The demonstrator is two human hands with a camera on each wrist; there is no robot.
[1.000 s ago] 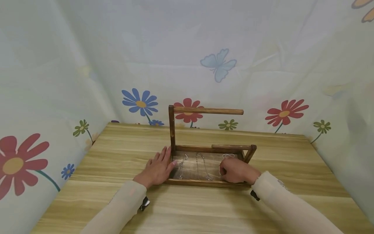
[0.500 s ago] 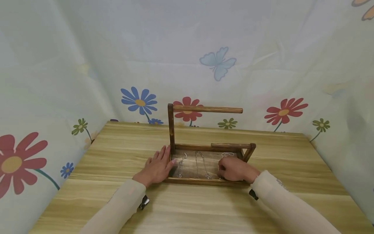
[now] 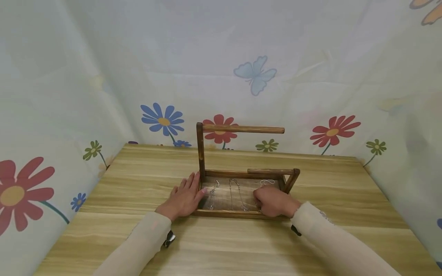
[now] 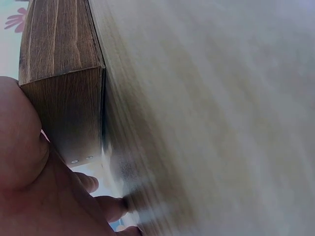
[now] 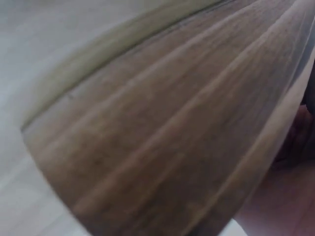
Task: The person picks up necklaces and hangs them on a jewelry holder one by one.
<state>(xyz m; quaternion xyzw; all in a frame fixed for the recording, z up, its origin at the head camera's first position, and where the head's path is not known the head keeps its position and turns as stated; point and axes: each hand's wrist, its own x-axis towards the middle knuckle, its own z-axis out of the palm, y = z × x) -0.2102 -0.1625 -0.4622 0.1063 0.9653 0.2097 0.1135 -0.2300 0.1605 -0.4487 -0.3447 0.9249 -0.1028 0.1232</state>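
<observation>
A dark wooden tray (image 3: 229,214) with an upright post and bar stands on the table. Straight-fingered, my left hand (image 3: 183,197) lies along the tray's left end, its thumb over the rim. The left wrist view shows that hand beside the tray's corner (image 4: 64,108). Inside the tray at right, my right hand (image 3: 274,201) has curled fingers pinching a silver necklace (image 3: 267,182); its upper loop shows behind the hand, the rest is mostly hidden. Two more silver necklaces lie lengthwise, one at left (image 3: 213,193) and one in the middle (image 3: 238,195). The tray's front wall (image 5: 157,128) fills the right wrist view.
A high bar (image 3: 245,129) extends from the left post (image 3: 201,153) above the tray. A lower bar (image 3: 272,171) runs in from a short post at right. Behind the wood-grain table (image 3: 155,161) hangs a flowered cloth (image 3: 193,69).
My right hand has shifted slightly left within the tray, its fingers now covering more of the right necklace. My left hand stays against the tray's end.
</observation>
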